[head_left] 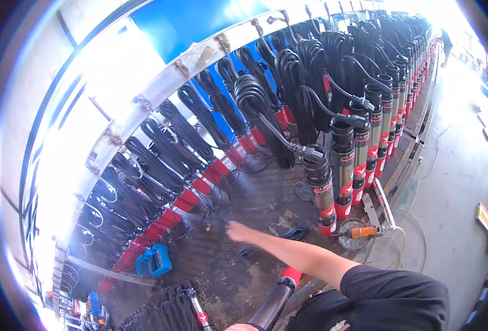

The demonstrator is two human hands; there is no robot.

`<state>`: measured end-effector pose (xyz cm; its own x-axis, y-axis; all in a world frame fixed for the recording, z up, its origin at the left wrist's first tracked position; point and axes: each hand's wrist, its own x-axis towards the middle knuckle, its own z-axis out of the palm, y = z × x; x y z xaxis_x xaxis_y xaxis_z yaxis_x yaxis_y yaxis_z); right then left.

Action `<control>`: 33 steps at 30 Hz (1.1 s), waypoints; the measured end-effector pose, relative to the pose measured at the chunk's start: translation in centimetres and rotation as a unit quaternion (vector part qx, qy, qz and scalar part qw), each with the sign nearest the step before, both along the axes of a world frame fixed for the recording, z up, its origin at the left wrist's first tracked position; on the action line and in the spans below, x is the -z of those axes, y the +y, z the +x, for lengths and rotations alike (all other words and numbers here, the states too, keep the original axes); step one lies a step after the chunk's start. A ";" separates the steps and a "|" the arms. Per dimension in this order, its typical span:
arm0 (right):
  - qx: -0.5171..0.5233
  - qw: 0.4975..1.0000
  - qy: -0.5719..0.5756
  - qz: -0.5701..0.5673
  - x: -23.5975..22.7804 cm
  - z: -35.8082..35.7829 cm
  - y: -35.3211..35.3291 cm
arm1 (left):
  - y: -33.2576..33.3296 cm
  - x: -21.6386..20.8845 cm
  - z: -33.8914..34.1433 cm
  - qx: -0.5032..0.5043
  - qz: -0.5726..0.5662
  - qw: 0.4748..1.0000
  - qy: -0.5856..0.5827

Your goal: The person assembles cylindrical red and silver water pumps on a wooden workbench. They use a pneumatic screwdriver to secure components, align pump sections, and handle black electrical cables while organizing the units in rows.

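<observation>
At the lower edge, a tube-shaped pump [272, 302] with a dark grey body and a red end lies tilted in front of me. My left hand [242, 327], mostly cut off by the frame, is closed on its near end. My right arm, in a black sleeve, reaches across to the left over the dark work surface [238, 198]. My right hand [236, 231] is smeared and its fingers cannot be made out; nothing shows clearly in it. Below and right of that hand lies a black coiled cable [255, 249], partly behind my forearm.
Upright pumps [322, 193] with hanging cable bundles [292, 77] line the right edge and run far back. More bundles hang along a pale rail [161, 88] at left. An orange power tool [363, 232] rests on a bowl of small parts [350, 243]. A blue crate [154, 261] stands left.
</observation>
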<state>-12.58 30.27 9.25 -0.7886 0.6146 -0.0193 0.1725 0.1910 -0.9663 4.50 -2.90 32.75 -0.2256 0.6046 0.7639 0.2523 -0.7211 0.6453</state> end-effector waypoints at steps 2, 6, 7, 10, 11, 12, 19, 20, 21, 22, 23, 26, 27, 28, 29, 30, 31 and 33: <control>0.025 0.972 0.054 -0.225 5.5 2.6 -3.3 | -2.6 0.1 -0.4 -0.050 -0.004 0.999 -0.003; 0.020 0.905 -0.252 0.343 10.8 10.8 -7.8 | -6.2 1.7 -1.0 -0.100 0.017 0.995 -0.016; 0.002 0.891 -0.235 0.388 11.0 12.3 -7.5 | -6.2 1.7 -0.9 -0.107 0.015 0.994 -0.026; -0.042 0.850 -0.250 0.462 10.2 14.1 -4.9 | -5.8 1.4 -1.7 -0.078 0.009 0.997 -0.021; -0.063 0.843 -0.264 0.465 10.2 14.3 -3.8 | -5.4 1.3 -2.3 -0.061 0.007 0.998 -0.015; -0.084 0.835 -0.278 0.467 10.2 14.3 -2.9 | -5.0 1.0 -2.6 -0.045 0.006 0.999 -0.010; -0.131 0.900 0.010 0.415 7.9 16.2 -4.2 | -5.7 1.6 -4.5 -0.082 0.031 0.995 -0.040; -0.163 0.933 0.104 0.303 7.2 15.9 -6.4 | -6.1 2.1 -4.6 -0.094 0.034 0.993 -0.057; -0.242 0.962 0.094 0.085 5.6 16.4 -9.6 | -6.7 2.8 -4.8 -0.112 0.042 0.989 -0.084; -0.329 0.935 0.021 -0.128 7.8 17.8 -11.0 | -6.5 3.3 -5.4 -0.111 0.051 0.987 -0.108; -0.289 0.933 0.197 0.081 9.2 18.2 -11.9 | -6.4 3.6 -6.0 -0.115 0.058 0.983 -0.128; -0.160 0.835 0.423 0.313 7.5 18.0 -13.5 | -7.0 5.0 -7.1 -0.252 0.054 0.951 -0.170; -0.188 0.861 0.359 0.307 7.1 18.3 -12.9 | -8.0 4.5 -8.0 -0.265 0.028 0.947 -0.180; -0.217 0.882 0.293 0.298 6.9 19.2 -12.2 | -8.7 4.4 -8.6 -0.258 0.011 0.945 -0.199; -0.209 0.915 0.242 0.245 8.3 19.4 -11.6 | -9.5 3.9 -9.0 -0.252 0.007 0.946 -0.206; -0.196 0.943 0.188 0.190 10.1 19.6 -11.0 | -9.9 3.8 -9.6 -0.241 0.008 0.947 -0.212; -0.162 0.956 0.161 0.184 11.5 19.9 -9.7 | -9.3 4.2 -10.3 -0.238 0.010 0.948 -0.212; -0.019 0.969 0.122 0.214 12.2 20.4 -10.6 | -9.2 4.6 -11.0 -0.252 -0.001 0.943 -0.217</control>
<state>7.85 19.68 -2.93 -0.7594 0.4960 0.4211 -0.0659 0.5853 -0.8082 -6.53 -12.07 28.19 -0.7760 0.3388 0.5321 0.2740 -0.5787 0.7681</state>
